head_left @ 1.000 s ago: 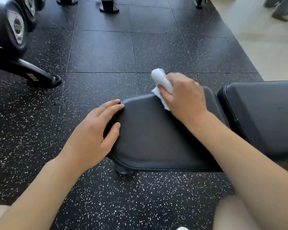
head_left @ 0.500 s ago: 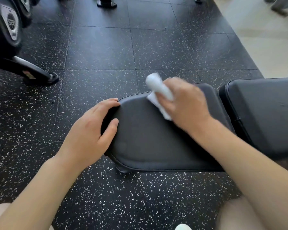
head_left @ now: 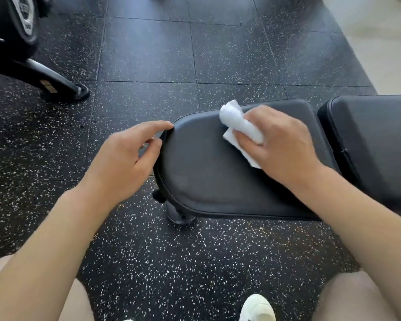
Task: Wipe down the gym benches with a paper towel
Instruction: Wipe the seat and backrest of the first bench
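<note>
Wiping the black seat pad [head_left: 218, 181] with a paper towel [head_left: 239, 128], both my hands on the bench.

My right hand [head_left: 280, 144] has its fingers curled round the wadded white paper towel and presses it flat onto the seat pad's far half; the towel bulges out past my knuckles on the far side and a flat corner sticks out beneath my fingers toward me. My left hand [head_left: 125, 161] sits at the pad's rounded end, to the left of the right hand, fingers loosely bent, fingertips touching the rim and holding nothing. Just right of my right hand, across a narrow gap, is the back pad [head_left: 375, 140]. Beneath both hands lies speckled rubber floor [head_left: 148, 251]; far off beyond my left hand stands a machine foot [head_left: 56, 82]. A white shoe [head_left: 256, 306] shows below my right forearm.
</note>
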`<state>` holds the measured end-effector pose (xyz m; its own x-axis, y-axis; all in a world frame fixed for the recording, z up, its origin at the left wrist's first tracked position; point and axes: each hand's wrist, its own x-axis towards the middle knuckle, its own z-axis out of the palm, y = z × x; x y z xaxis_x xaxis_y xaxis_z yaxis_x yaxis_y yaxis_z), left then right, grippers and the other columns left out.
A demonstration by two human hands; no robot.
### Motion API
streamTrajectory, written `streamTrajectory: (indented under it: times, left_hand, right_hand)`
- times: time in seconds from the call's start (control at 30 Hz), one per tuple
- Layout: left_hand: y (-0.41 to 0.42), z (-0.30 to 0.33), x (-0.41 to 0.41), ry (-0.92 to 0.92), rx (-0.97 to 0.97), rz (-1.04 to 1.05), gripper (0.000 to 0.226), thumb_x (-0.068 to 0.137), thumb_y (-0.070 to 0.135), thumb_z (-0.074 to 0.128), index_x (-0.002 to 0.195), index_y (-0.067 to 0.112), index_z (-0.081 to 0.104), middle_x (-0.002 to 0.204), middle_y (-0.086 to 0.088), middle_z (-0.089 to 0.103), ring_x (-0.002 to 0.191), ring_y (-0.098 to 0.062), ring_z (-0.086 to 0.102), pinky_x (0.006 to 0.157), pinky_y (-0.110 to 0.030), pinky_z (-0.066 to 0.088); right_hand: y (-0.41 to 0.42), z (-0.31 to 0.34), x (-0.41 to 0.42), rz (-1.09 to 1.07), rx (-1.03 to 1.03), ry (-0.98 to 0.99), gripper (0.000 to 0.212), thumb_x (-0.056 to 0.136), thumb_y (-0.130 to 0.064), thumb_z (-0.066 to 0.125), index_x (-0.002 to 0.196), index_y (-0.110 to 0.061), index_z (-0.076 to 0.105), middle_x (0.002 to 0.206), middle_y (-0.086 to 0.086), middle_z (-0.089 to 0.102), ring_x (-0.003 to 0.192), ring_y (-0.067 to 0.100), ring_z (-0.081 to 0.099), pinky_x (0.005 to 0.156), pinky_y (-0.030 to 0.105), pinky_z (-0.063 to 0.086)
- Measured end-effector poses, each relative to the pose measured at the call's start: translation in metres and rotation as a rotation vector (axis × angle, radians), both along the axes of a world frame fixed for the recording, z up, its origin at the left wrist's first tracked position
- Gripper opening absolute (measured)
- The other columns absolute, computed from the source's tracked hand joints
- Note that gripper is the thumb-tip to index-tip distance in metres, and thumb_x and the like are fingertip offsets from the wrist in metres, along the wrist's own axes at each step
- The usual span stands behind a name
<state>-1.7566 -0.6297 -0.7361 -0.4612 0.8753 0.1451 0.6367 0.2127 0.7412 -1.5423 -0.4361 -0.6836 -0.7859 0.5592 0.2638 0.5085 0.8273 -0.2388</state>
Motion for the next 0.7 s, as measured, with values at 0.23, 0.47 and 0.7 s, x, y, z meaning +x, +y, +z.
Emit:
streamTrajectory:
  times: [0.23, 0.47, 0.7]
  left_hand:
    - [-0.009, 0.008, -0.001, 0.006, -0.072, 0.037, 0.037, 0.103, 0.022, 0.059, 0.135, 0.039, 0.063, 0.093, 0.012, 0.073, 0.082, -0.014, 0.072, 0.082, -0.043, 0.06]
    - [-0.027, 0.014, 0.006, 0.056, -0.084, 0.053, 0.037, 0.099, 0.023, 0.063, 0.134, 0.035, 0.066, 0.096, 0.023, 0.069, 0.085, -0.002, 0.068, 0.085, -0.035, 0.057]
    - [-0.034, 0.017, 0.0, 0.048, -0.148, 0.045, 0.055, 0.09, 0.006, 0.068, 0.138, 0.033, 0.064, 0.108, 0.011, 0.075, 0.093, -0.013, 0.07, 0.086, -0.041, 0.058]
  right_hand:
    - [-0.073, -0.019, -0.025, 0.574, 0.065, -0.032, 0.03, 0.096, -0.044, 0.064, 0.092, -0.014, 0.066, 0.083, 0.0, 0.056, 0.069, 0.024, 0.05, 0.054, 0.037, 0.038]
    - [-0.004, -0.009, -0.045, 0.046, 0.062, -0.009, 0.033, 0.1, -0.048, 0.058, 0.098, -0.016, 0.062, 0.094, 0.0, 0.063, 0.087, 0.03, 0.064, 0.07, 0.039, 0.044]
    - [-0.077, -0.019, -0.052, 0.488, 0.117, 0.032, 0.037, 0.096, -0.057, 0.056, 0.089, -0.021, 0.061, 0.081, -0.003, 0.058, 0.069, 0.022, 0.058, 0.055, 0.033, 0.037]
